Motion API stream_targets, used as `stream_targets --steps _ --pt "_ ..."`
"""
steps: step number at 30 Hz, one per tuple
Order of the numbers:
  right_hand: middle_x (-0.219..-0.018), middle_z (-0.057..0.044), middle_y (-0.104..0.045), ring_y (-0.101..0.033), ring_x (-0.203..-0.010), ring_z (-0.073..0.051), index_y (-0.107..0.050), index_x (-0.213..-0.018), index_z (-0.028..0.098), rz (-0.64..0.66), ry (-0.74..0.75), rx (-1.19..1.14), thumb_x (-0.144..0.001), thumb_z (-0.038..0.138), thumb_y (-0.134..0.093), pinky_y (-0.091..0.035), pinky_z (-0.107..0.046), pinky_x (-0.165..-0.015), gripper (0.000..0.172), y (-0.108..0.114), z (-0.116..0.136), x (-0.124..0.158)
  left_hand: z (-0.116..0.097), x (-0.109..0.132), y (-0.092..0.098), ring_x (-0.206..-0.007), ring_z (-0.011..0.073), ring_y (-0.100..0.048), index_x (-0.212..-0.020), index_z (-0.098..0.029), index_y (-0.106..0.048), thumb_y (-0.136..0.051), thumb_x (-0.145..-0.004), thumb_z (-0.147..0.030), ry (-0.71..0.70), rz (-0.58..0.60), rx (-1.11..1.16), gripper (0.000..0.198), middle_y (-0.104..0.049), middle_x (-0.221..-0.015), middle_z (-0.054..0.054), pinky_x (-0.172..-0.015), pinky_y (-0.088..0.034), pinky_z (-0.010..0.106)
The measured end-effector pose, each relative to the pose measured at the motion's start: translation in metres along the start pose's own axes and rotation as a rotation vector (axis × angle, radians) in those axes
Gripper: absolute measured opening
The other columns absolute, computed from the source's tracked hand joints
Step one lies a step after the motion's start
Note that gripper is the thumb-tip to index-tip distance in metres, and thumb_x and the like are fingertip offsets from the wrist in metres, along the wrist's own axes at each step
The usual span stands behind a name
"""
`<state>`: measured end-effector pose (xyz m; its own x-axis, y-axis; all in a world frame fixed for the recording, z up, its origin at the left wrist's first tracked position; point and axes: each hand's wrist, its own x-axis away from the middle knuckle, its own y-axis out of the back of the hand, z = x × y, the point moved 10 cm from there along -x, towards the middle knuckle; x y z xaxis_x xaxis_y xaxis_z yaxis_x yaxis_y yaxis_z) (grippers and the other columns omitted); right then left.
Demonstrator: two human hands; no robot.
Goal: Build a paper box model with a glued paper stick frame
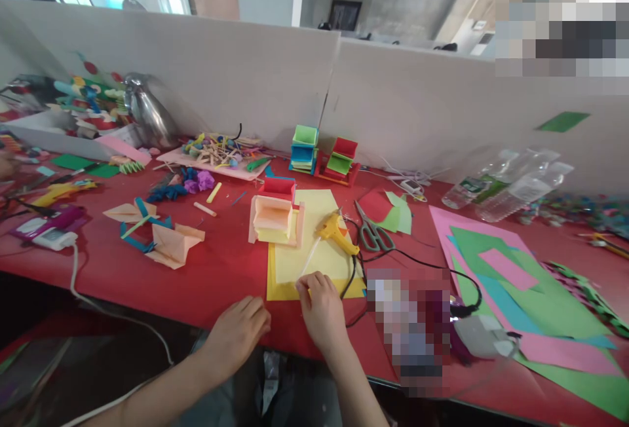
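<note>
My right hand (pixel 322 306) is over the front edge of the yellow paper sheets (pixel 295 266), its thumb and forefinger closed at the end of a thin translucent glue stick (pixel 309 257). That stick runs up to the back of a yellow glue gun (pixel 339 233) lying on the paper. My left hand (pixel 240 327) rests at the table's front edge with fingers curled together, and nothing shows in it. Just beyond the hands stands a small folded-paper piece (pixel 274 217) in peach and yellow, with a red paper box (pixel 278 188) behind it. Green-handled scissors (pixel 374 230) lie right of the gun.
Folded-paper box stacks (pixel 303 152) stand by the partition (pixel 221 73). Coloured paper sheets (pixel 511 283) and plastic bottles (pixel 521 185) are on the right. Peach paper shapes (pixel 177 243), a steel jug (pixel 150 112) and a white cable (pixel 118 319) are left. Black cable (pixel 417 253) crosses the red table.
</note>
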<state>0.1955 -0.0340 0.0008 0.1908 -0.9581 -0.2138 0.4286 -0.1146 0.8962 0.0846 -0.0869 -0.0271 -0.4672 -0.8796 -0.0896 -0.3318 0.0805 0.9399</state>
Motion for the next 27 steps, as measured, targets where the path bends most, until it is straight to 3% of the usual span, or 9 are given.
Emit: stream_targets --steps 5,12,14,17,20,23,27 --pt "-0.080 -0.005 -0.061 -0.053 -0.080 -0.022 -0.060 -0.078 0.018 0.014 -0.017 0.075 -0.079 0.029 -0.060 -0.036 -0.031 -0.071 0.011 -0.011 0.011 -0.006 0.006 0.007 0.005 -0.078 0.0162 -0.054 -0.076 -0.018 -0.059 -0.051 -0.085 -0.018 0.049 -0.058 0.173 0.012 -0.057 -0.079 0.001 -0.072 -0.044 0.028" --pt "-0.075 -0.010 -0.062 -0.056 -0.077 -0.023 -0.058 -0.068 0.016 0.040 -0.014 0.119 -0.080 0.014 -0.049 -0.036 -0.032 -0.067 0.015 -0.021 0.015 -0.021 0.017 0.002 -0.001 -0.082 0.0237 -0.055 -0.079 -0.015 -0.059 -0.044 -0.080 -0.008 0.259 -0.114 0.177 0.016 -0.060 -0.083 0.007 -0.075 -0.045 0.040" --pt "-0.074 -0.011 -0.062 -0.057 -0.075 -0.023 -0.057 -0.068 0.016 0.036 -0.028 0.099 -0.079 0.013 -0.048 -0.036 -0.031 -0.065 0.014 -0.021 0.012 -0.024 0.022 -0.001 0.001 -0.080 0.0229 -0.056 -0.077 -0.016 -0.057 -0.042 -0.080 -0.008 0.278 -0.140 0.239 0.017 -0.059 -0.081 0.007 -0.075 -0.045 0.039" --pt "-0.069 -0.008 -0.061 -0.057 -0.064 -0.019 -0.054 -0.070 0.016 0.013 -0.086 0.031 -0.080 0.013 -0.044 -0.034 -0.027 -0.057 0.014 -0.019 0.001 -0.027 0.032 -0.007 0.008 -0.071 0.0171 -0.057 -0.077 -0.018 -0.051 -0.036 -0.087 -0.016 0.279 -0.159 0.331 0.018 -0.058 -0.074 0.003 -0.067 -0.046 0.029" --pt "-0.061 -0.001 -0.057 -0.053 -0.053 -0.014 -0.051 -0.071 0.018 -0.009 -0.119 -0.088 -0.079 0.014 -0.043 -0.033 -0.023 -0.051 0.012 -0.018 -0.011 -0.027 0.043 -0.012 0.015 -0.064 0.0127 -0.057 -0.078 -0.019 -0.047 -0.037 -0.089 -0.027 0.294 -0.196 0.619 0.017 -0.056 -0.068 -0.001 -0.060 -0.045 0.021" --pt "-0.056 0.003 -0.053 -0.051 -0.051 -0.012 -0.048 -0.066 0.020 -0.026 -0.123 -0.220 -0.074 0.015 -0.045 -0.034 -0.021 -0.050 0.010 -0.016 -0.019 -0.025 0.050 -0.017 0.019 -0.062 0.0123 -0.055 -0.076 -0.019 -0.049 -0.047 -0.084 -0.031 0.320 -0.236 0.901 0.015 -0.054 -0.065 -0.002 -0.059 -0.044 0.021" --pt "-0.058 0.004 -0.052 -0.052 -0.052 -0.012 -0.048 -0.071 0.020 -0.052 -0.131 -0.369 -0.075 0.021 -0.044 -0.038 -0.020 -0.050 0.006 -0.006 -0.027 -0.013 0.047 -0.025 0.025 -0.061 0.0120 -0.054 -0.074 -0.019 -0.051 -0.050 -0.082 -0.031 0.311 -0.228 0.951 0.015 -0.053 -0.063 -0.003 -0.060 -0.044 0.021"
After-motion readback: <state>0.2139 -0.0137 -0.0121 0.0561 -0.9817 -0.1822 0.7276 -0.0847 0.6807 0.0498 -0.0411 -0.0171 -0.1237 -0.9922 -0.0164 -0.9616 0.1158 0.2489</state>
